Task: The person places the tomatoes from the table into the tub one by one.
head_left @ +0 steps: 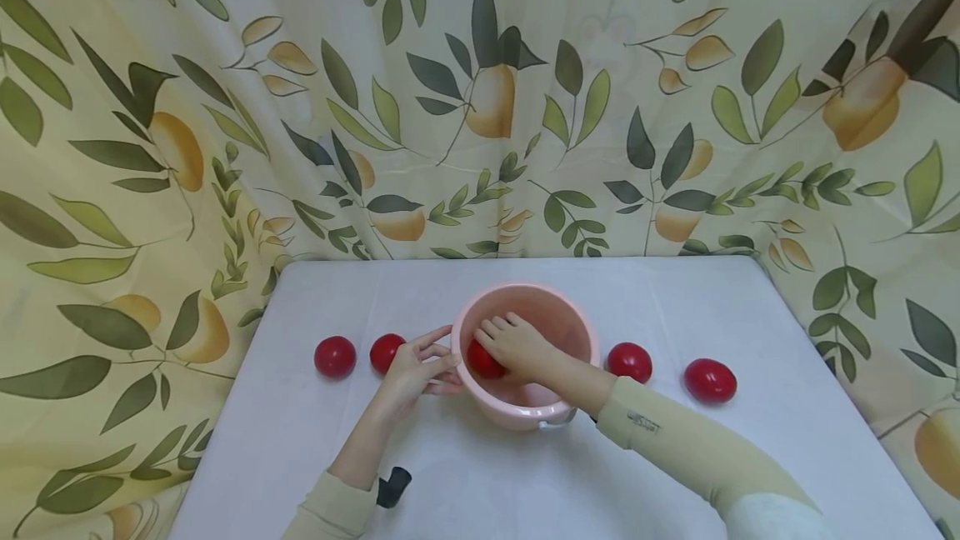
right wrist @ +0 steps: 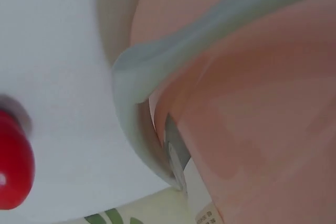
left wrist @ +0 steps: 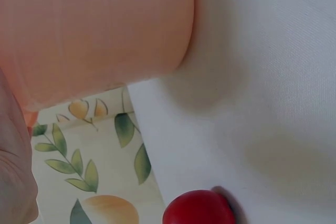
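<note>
A pink bucket stands upright near the middle of the table. My right hand reaches down inside it, fingers curled over a round, glossy red fruit by the left inner wall. My left hand is at the bucket's left outer side, its fingers extended against the wall just under the rim. The left wrist view shows the bucket's side close up, with part of the left hand at the edge. In the right wrist view the pale handle crosses the bucket; the right hand's fingers are out of sight there.
Two similar red fruits lie left of the bucket, one at the far left and one beside my left hand. To the right lie a nearer red fruit and a farther one. A leaf-patterned curtain hangs behind the white table.
</note>
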The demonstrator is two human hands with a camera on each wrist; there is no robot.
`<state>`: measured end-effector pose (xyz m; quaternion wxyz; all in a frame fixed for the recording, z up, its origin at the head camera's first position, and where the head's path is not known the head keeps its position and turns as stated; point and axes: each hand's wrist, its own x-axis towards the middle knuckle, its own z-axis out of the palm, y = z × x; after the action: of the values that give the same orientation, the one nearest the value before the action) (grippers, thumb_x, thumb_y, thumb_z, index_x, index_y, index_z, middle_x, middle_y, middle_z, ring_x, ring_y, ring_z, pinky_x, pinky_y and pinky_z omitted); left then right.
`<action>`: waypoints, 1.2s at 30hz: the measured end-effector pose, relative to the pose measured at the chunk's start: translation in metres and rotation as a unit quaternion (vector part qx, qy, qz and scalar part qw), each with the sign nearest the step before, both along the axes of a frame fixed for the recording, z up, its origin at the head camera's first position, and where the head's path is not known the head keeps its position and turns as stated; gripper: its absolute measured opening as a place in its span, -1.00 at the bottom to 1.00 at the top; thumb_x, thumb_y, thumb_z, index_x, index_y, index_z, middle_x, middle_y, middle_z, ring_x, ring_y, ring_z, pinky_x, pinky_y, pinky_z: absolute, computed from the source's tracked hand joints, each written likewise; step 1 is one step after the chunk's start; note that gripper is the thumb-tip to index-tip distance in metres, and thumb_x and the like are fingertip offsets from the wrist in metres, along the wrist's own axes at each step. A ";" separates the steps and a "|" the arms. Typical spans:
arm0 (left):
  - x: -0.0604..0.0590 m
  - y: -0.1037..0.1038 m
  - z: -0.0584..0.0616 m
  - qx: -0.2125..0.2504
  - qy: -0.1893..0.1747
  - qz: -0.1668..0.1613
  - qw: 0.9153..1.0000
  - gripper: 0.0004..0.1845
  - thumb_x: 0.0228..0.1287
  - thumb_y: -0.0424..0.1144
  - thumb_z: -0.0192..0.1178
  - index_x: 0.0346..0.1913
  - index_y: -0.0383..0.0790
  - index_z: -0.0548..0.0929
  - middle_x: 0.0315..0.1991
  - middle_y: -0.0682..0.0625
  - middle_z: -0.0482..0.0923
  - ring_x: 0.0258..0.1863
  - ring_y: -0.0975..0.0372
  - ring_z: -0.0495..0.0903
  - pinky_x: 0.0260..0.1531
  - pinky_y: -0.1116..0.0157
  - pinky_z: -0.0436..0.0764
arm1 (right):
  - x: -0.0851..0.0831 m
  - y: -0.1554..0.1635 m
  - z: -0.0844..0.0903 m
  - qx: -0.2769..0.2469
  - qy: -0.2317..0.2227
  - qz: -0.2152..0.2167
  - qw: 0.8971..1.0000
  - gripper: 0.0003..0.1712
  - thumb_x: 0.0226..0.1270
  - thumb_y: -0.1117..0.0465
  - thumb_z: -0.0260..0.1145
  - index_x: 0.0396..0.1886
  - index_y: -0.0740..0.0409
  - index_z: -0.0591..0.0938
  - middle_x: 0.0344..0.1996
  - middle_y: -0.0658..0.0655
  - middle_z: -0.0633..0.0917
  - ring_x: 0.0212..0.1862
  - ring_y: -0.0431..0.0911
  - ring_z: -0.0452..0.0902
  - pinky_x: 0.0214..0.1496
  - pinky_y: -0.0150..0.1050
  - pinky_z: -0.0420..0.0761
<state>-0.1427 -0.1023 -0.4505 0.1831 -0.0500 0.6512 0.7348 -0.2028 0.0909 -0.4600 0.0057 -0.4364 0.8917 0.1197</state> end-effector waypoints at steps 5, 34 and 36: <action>0.000 -0.001 -0.001 0.001 0.002 0.000 1.000 -0.38 0.15 -0.35 0.23 0.30 -0.22 0.30 -0.31 -0.07 0.56 -0.49 0.15 0.66 -0.40 0.18 0.66 | 0.002 -0.002 -0.002 0.042 0.026 0.013 0.999 -0.10 -0.20 -0.14 0.49 0.19 0.00 0.37 -0.02 0.02 0.52 -0.01 -0.09 0.36 0.07 -0.23 0.45; -0.001 -0.001 -0.004 0.004 0.006 -0.002 1.000 -0.38 0.15 -0.34 0.23 0.29 -0.22 0.31 -0.34 -0.06 0.57 -0.47 0.13 0.68 -0.39 0.18 0.66 | -0.001 0.011 0.011 -0.102 -0.021 -0.020 0.994 -0.47 0.06 0.02 0.38 0.06 0.01 0.49 -0.06 0.05 0.56 0.04 -0.03 0.38 0.19 0.00 0.30; -0.001 -0.001 -0.004 0.001 0.007 0.000 1.000 -0.38 0.15 -0.33 0.24 0.29 -0.22 0.32 -0.34 -0.06 0.57 -0.47 0.13 0.68 -0.39 0.19 0.66 | -0.001 0.017 0.017 -0.151 -0.026 -0.038 0.987 -0.42 0.04 0.07 0.40 0.10 0.01 0.47 0.02 0.07 0.54 0.12 0.00 0.35 0.25 0.07 0.25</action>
<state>-0.1434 -0.1028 -0.4543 0.1792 -0.0446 0.6515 0.7358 -0.2038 0.1074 -0.4427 -0.0331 -0.4014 0.9149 -0.0280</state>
